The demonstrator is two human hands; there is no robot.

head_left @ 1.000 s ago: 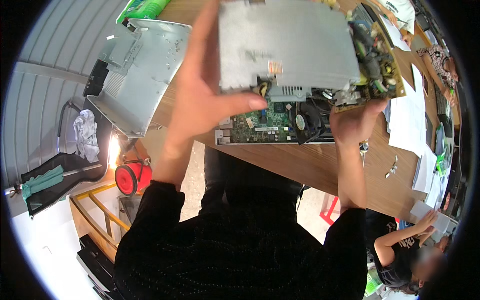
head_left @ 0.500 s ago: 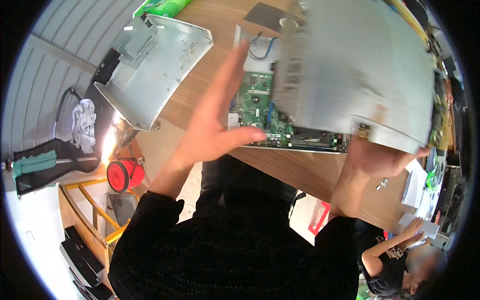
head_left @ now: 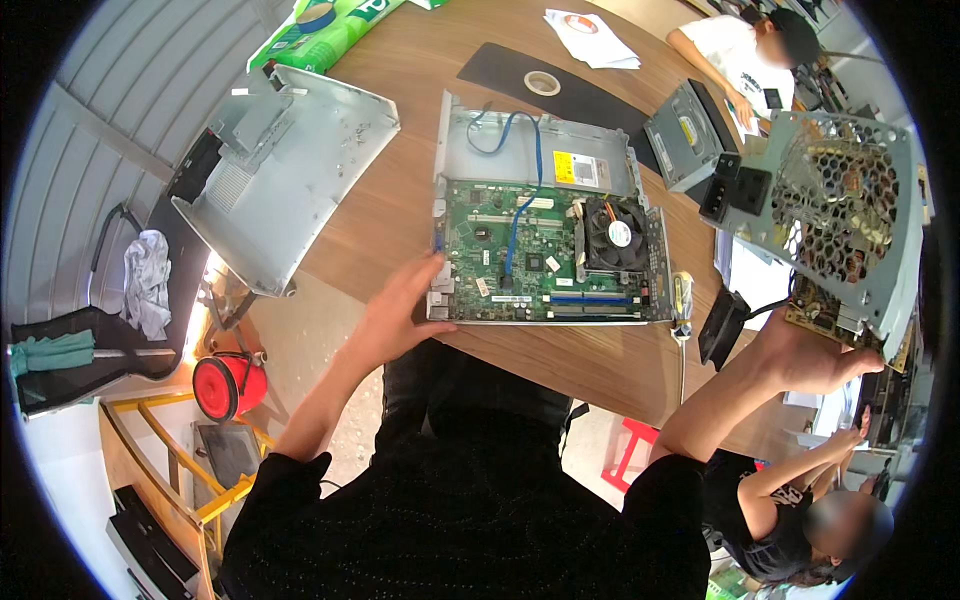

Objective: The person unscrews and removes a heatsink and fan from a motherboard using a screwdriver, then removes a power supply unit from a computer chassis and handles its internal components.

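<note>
My left hand [head_left: 390, 315] grips the near left corner of an opened flat computer case [head_left: 590, 138], fingers at its side and thumb along the front edge. Inside lie a green motherboard [head_left: 470, 240], a black cooling fan [head_left: 614, 232] and a curled blue cable [head_left: 516, 215]. Out to the right, raised above the table, my right hand [head_left: 810, 360] is closed around the lower edge of a metal power supply [head_left: 845, 200]. Its perforated side and black sockets face me, with circuit board showing along the underside. A yellow-handled screwdriver [head_left: 682, 300] lies right of the case.
A detached metal cover [head_left: 300, 190] with small loose screws lies left. Behind the case are a dark mat [head_left: 490, 68], a tape roll [head_left: 542, 83] and a drive [head_left: 680, 140]. One person [head_left: 745, 55] sits far right, another [head_left: 790, 510] near right; a red stool [head_left: 628, 455] stands below.
The power supply has swung right and turned in my right hand, uncovering the case. My left hand has come down from above the motherboard onto the case's corner.
</note>
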